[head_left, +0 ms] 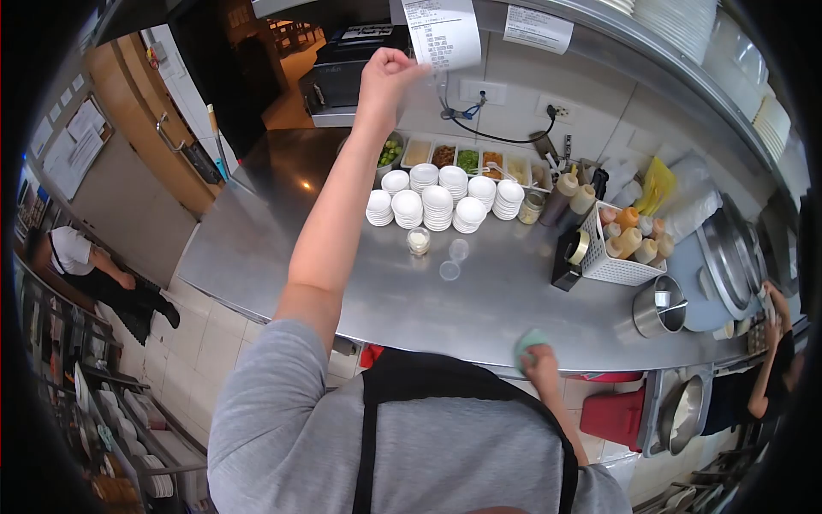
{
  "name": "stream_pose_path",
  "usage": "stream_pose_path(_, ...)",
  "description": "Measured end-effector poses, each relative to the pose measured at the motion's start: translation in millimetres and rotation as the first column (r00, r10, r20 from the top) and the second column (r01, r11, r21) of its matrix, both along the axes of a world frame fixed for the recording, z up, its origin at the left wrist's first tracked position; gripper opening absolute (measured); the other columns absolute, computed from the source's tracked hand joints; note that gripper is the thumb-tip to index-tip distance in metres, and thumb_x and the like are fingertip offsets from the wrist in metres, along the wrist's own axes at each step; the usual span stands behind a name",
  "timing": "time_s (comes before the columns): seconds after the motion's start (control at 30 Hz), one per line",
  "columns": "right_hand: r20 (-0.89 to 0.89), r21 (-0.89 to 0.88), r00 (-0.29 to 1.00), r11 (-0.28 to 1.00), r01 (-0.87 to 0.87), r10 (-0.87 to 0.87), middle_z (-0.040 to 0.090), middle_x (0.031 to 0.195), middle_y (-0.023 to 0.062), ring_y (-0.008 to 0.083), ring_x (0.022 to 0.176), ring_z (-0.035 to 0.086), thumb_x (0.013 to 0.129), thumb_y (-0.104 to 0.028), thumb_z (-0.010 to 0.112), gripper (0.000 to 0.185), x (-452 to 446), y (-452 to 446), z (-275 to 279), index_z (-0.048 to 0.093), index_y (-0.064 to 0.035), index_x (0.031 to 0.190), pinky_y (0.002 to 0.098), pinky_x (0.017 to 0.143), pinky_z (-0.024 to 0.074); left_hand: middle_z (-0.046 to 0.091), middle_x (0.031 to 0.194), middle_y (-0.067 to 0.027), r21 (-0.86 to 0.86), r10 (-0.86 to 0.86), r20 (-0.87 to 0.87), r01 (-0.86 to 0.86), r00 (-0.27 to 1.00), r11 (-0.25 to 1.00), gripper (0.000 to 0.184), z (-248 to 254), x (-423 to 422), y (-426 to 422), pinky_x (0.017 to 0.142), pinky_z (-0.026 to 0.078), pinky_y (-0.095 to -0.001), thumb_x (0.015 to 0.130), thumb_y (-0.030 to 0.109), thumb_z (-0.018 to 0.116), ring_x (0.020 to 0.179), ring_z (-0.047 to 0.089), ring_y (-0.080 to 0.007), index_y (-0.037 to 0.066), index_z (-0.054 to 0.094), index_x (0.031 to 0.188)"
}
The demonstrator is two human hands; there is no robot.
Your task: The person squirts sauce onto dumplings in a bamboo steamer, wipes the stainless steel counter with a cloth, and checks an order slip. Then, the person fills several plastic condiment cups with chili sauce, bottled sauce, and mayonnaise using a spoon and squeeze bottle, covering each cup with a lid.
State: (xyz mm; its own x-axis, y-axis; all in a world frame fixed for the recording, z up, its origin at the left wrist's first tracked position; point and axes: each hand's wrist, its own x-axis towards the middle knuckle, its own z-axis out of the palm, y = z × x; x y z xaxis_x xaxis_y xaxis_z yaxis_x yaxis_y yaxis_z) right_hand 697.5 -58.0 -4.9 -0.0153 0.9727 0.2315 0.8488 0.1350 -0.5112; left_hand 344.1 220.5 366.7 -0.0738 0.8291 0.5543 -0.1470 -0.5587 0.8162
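My left hand [387,84] is raised high, its fingers pinched on the lower left edge of a printed order slip [445,36] that hangs from the shelf rail. Low at the counter's front edge, my right hand [541,367] holds a green cloth [528,344] against the steel. Stacks of small white dishes [437,206] stand beyond, in the middle of the counter. In front of them are a small glass jar [419,242] with pale contents and a clear plastic lid [449,271].
Tubs of chopped toppings [467,160] line the wall. To the right stand a white basket [618,265] of squeeze bottles, a black box [568,261] and a steel pot [659,307]. Another person [762,368] works at far right; one more [86,265] is at far left.
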Motion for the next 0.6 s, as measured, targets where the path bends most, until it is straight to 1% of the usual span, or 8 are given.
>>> stream_pose_path(0.07, 0.028, -0.068, 0.987, 0.985, -0.156, 0.159, 0.057, 0.094, 0.0109, 0.0300, 0.093, 0.051, 0.069, -0.014, 0.066, 0.022, -37, -8, 29, 0.061, -0.0079, 0.090, 0.0396, 0.076, 0.0400, 0.061, 0.081, -0.0065, -0.015, -0.009, 0.009, 0.009, 1.000, 1.000, 0.024, -4, 1, -10, 0.071, 0.042, -0.0221, 0.072, 0.002, 0.066, 0.075, 0.056, -0.0107, 0.007, 0.045, 0.083)
stream_pose_path(0.1, 0.030, -0.068, 0.987, 0.985, -0.157, 0.159, 0.057, 0.094, 0.0109, 0.0300, 0.093, 0.051, 0.069, -0.014, 0.066, 0.022, -46, -3, 29, 0.061, -0.0079, 0.090, 0.0396, 0.076, 0.0400, 0.061, 0.082, -0.0076, -0.030, -0.014, 0.018, 0.014, 1.000, 0.999, 0.024, -6, 0, -12, 0.072, 0.043, -0.0228, 0.073, 0.001, 0.065, 0.076, 0.057, -0.0115, 0.007, 0.044, 0.084)
stream_pose_path(0.17, 0.118, 0.105, 0.981, 0.980, -0.166, 0.154, 0.055, 0.104, 0.0100, 0.0279, 0.099, 0.048, 0.074, -0.015, 0.060, 0.027, -55, 12, 20, 0.059, -0.0093, 0.101, 0.0410, 0.079, 0.0371, 0.061, 0.083, -0.0086, -0.037, -0.038, 0.059, 0.040, 0.998, 0.999, 0.025, -10, -2, -12, 0.073, 0.044, -0.0240, 0.073, 0.000, 0.065, 0.077, 0.057, -0.0126, 0.007, 0.044, 0.084)
stream_pose_path(0.2, 0.161, 0.016, 0.976, 0.989, -0.149, 0.144, 0.048, 0.118, 0.0120, 0.0293, 0.110, 0.044, 0.079, -0.015, 0.054, 0.037, -56, 23, 12, 0.051, -0.0088, 0.115, 0.0450, 0.088, 0.0337, 0.062, 0.084, -0.0096, -0.039, -0.064, 0.096, 0.068, 0.993, 0.997, 0.025, -11, -3, -12, 0.075, 0.045, -0.0253, 0.073, -0.001, 0.064, 0.079, 0.058, -0.0137, 0.007, 0.044, 0.084)
stream_pose_path(0.3, 0.257, 0.111, 0.964, 0.988, -0.106, 0.074, 0.042, 0.127, 0.0145, 0.0322, 0.119, 0.037, 0.083, -0.019, 0.051, 0.043, -60, 69, -18, 0.043, -0.0067, 0.123, 0.0473, 0.097, 0.0281, 0.062, 0.085, -0.0104, -0.068, -0.035, 0.066, 0.040, 0.997, 0.997, 0.024, -14, -7, -13, 0.077, 0.046, -0.0276, 0.073, -0.001, 0.063, 0.080, 0.059, -0.0154, 0.007, 0.044, 0.084)
stream_pose_path(0.4, 0.204, 0.067, 0.978, 0.997, -0.046, 0.032, 0.036, 0.133, 0.0155, 0.0343, 0.124, 0.031, 0.086, -0.023, 0.047, 0.046, -61, 120, -17, 0.038, -0.0060, 0.128, 0.0491, 0.102, 0.0218, 0.062, 0.084, -0.0105, -0.071, -0.037, 0.030, 0.039, 0.999, 0.997, 0.025, -20, -11, -10, 0.076, 0.046, -0.0268, 0.073, -0.001, 0.064, 0.079, 0.059, -0.0150, 0.007, 0.043, 0.085)
stream_pose_path(0.53, 0.213, 0.124, 0.977, 0.992, 0.000, -0.027, 0.037, 0.132, 0.0148, 0.0332, 0.124, 0.031, 0.086, -0.027, 0.046, 0.046, -51, 188, -21, 0.040, -0.0056, 0.126, 0.0491, 0.102, 0.0217, 0.062, 0.084, -0.0106, -0.083, 0.044, -0.053, -0.048, 0.998, 0.995, 0.026, -20, -14, -12, 0.076, 0.045, -0.0263, 0.072, -0.001, 0.065, 0.078, 0.059, -0.0148, 0.008, 0.044, 0.084)
stream_pose_path(0.6, 0.251, 0.122, 0.959, 0.987, 0.104, -0.132, 0.036, 0.133, 0.0150, 0.0337, 0.124, 0.031, 0.087, -0.030, 0.044, 0.047, -45, 219, -27, 0.039, -0.0058, 0.127, 0.0491, 0.102, 0.0216, 0.062, 0.083, -0.0104, -0.067, 0.013, -0.056, -0.016, 0.998, 0.998, 0.027, -20, -13, -15, 0.076, 0.044, -0.0258, 0.072, 0.000, 0.066, 0.077, 0.059, -0.0146, 0.008, 0.044, 0.084)
